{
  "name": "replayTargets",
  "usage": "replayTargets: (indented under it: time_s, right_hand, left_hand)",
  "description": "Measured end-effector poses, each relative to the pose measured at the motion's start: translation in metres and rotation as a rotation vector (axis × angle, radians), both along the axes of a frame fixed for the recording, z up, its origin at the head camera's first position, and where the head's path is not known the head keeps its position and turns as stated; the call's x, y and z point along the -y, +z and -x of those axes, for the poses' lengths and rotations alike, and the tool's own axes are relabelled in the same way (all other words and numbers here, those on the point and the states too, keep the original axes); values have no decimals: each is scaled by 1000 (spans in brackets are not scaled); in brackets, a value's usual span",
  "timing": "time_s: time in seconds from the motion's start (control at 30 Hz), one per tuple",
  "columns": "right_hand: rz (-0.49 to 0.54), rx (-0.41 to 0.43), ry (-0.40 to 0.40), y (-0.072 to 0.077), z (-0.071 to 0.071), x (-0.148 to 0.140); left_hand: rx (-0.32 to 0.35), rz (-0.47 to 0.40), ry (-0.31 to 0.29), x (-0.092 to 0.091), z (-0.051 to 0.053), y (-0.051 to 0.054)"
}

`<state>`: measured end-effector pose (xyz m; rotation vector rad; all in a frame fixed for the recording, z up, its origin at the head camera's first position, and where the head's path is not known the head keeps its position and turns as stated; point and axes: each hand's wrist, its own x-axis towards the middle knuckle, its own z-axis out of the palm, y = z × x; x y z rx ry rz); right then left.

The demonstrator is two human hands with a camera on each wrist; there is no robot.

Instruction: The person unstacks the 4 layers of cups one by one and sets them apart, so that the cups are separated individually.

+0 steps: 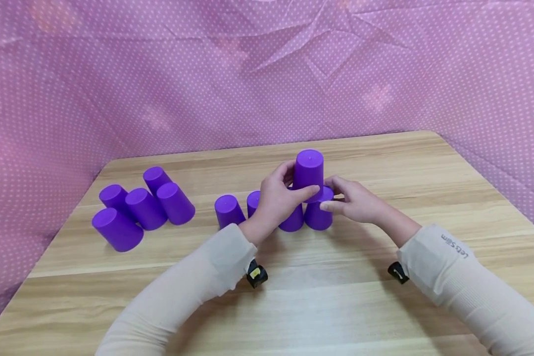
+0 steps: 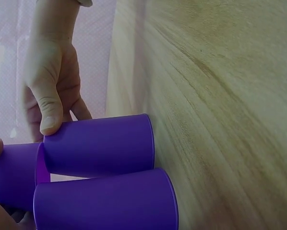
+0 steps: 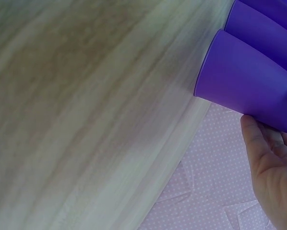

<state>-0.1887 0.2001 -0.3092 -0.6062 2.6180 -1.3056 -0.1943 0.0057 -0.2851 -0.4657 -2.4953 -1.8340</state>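
Observation:
My left hand [image 1: 277, 195] grips an upside-down purple cup [image 1: 309, 170], thumb across its near side. This cup stands above two upside-down purple cups, its rim at their tops. On the rightmost lower cup [image 1: 318, 217], my right hand [image 1: 358, 201] has its thumb on the near side and fingers on the far side, close to the top. The neighbouring lower cup [image 1: 292, 221] is partly behind my left hand. In the left wrist view, the upper cup's rim [image 2: 41, 163] meets the lower cups' ends; whether it bears fully on them I cannot tell.
Left in the same row stand a purple cup [image 1: 228, 210] and another cup [image 1: 253, 200], mostly hidden by my left hand. Several upside-down purple cups [image 1: 146, 210] cluster on the table's left side. A pink dotted cloth [image 1: 267, 74] hangs behind the wooden table [image 1: 320, 306].

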Motion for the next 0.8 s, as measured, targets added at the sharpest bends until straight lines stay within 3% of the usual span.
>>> replayTargets:
  time_s: [0.3,0.8]
  right_hand:
    - [-1,1,1,0,1,-1]
    - [3,5,-3,0,0,-1]
  left_hand:
    - [-13,-25,13,2,-2,0]
    - [-95,-42,31,13,-9,7]
